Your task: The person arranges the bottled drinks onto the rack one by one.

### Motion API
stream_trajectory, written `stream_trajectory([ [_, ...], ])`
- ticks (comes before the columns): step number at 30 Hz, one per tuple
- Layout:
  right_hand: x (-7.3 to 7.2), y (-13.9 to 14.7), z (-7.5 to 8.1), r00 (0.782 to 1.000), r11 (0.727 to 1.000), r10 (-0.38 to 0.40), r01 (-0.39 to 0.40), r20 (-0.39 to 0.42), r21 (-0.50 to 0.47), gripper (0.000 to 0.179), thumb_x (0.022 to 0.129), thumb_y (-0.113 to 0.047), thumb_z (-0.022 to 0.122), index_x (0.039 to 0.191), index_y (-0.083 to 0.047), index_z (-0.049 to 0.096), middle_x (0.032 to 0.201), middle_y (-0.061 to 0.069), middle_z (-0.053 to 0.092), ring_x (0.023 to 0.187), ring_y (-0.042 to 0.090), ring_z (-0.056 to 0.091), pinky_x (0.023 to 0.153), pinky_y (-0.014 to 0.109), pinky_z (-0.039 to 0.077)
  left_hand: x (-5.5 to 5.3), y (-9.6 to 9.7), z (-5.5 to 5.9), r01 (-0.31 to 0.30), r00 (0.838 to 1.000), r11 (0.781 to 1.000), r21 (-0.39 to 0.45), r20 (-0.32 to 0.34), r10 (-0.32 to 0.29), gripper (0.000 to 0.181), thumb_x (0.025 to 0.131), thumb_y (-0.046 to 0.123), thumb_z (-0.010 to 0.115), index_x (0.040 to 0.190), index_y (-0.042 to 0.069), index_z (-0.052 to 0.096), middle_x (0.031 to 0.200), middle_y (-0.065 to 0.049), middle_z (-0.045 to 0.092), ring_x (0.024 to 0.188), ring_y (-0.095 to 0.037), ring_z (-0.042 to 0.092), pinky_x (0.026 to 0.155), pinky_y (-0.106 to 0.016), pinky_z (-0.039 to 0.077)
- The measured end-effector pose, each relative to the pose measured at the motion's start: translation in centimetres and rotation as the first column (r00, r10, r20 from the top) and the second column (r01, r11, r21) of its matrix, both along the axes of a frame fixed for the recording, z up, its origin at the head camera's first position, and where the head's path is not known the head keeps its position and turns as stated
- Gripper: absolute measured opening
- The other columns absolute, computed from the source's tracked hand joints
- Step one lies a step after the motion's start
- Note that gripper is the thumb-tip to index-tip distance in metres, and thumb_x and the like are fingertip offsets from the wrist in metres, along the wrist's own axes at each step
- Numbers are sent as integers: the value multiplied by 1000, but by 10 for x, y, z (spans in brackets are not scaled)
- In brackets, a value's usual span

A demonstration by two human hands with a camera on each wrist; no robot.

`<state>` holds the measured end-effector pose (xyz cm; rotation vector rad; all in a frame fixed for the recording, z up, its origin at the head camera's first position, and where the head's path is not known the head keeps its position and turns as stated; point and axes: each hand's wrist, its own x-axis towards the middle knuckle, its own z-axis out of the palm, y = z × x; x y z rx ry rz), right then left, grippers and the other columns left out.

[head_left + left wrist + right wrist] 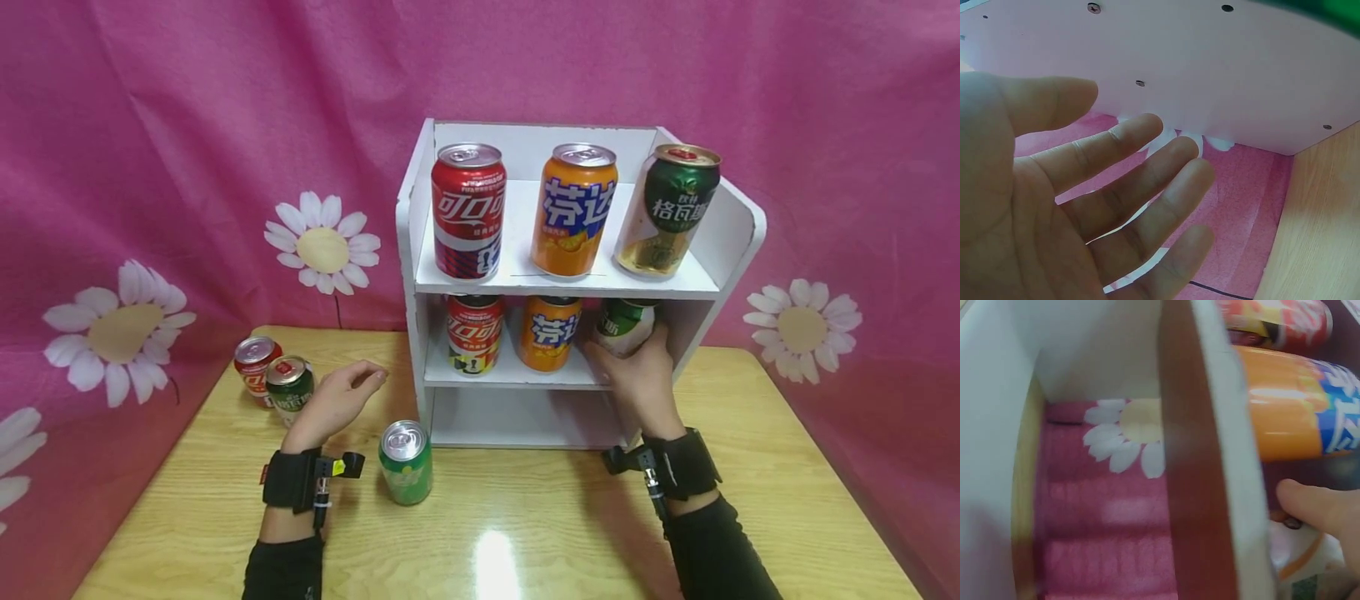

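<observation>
Currently, the right hand (643,375) is reaching into the middle level of the white rack (562,292) and is gripping the green-and-white can (627,325) at its right end. Right fingers: curling round the can's lower body, the thumb lying on the side facing the lower orange can (550,335). The held can is tilting slightly; whether its base is touching the shelf, I cannot tell, since the hand is covering it. The lower orange can is standing apart from it, mid-shelf, and the lower red can (474,335) is standing farther left.

Left hand (337,404): hovering above the table (570,508), left of the rack, holding nothing. The left-wrist view is showing its fingers slightly bent and loosely spread, the thumb standing well away from them.

Top level, left to right: the upper red can (468,212), the upper orange can (575,217) and the green-and-gold can (670,208) are standing spaced apart.

On the table, the light green can (407,468) is standing upright near the rack's front left corner. Just beyond the left wrist, the dark green can (288,385) is standing close beside the rear red can (252,362). A pink floral cloth (225,75) is hanging behind everything.
</observation>
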<state>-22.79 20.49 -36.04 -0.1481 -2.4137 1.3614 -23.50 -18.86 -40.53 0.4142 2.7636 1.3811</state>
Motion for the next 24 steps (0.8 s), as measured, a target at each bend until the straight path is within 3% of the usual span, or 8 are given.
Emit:
stream_trajectory([
  [3,1,4,5,998,999,47,-47,37,0,91,80,-31,76,140,-1,15,130,24,39,117,34,42,103,49,31,0,1,1,-2,1000,1000,-1,0,2,32,100,32,48,116,8,62,116,-13,62,110,-31,55,89,-50,43],
  [7,2,5,5,998,999,50,-50,49,-5,90,79,-28,76,140,-1,15,130,24,39,116,35,42,102,50,31,0,1,2,2,1000,1000,-6,-6,-2,32,100,31,48,116,7,62,117,-15,62,110,-32,54,89,-50,43],
  [12,-1,-3,-7,995,998,-51,54,-84,31,94,72,-34,81,138,-1,22,123,21,45,110,31,47,97,48,37,1,0,2,-6,1000,1000,-15,-13,6,33,100,32,47,115,7,63,116,-13,62,111,-33,54,90,-51,42],
  [17,-5,-10,-18,956,983,-152,172,-252,60,97,65,-34,86,136,1,30,118,19,48,104,29,49,93,46,39,0,-1,2,2,1000,1000,-7,-12,-2,33,100,32,47,115,8,63,116,-13,63,110,-33,54,90,-50,43],
  [20,-4,-11,-20,948,979,-170,194,-269,66,92,66,-31,85,134,3,32,115,20,50,103,31,50,91,49,39,1,-1,2,1,1000,1000,-5,-9,-2,34,100,33,47,116,7,62,116,-14,62,110,-32,55,89,-50,43],
  [24,-3,-8,-18,962,982,-145,168,-232,81,85,69,-32,83,129,3,35,111,21,52,100,32,52,90,49,41,1,-1,3,-7,1000,1000,-3,-7,7,33,100,33,47,116,8,62,116,-13,62,110,-33,55,89,-50,43],
])
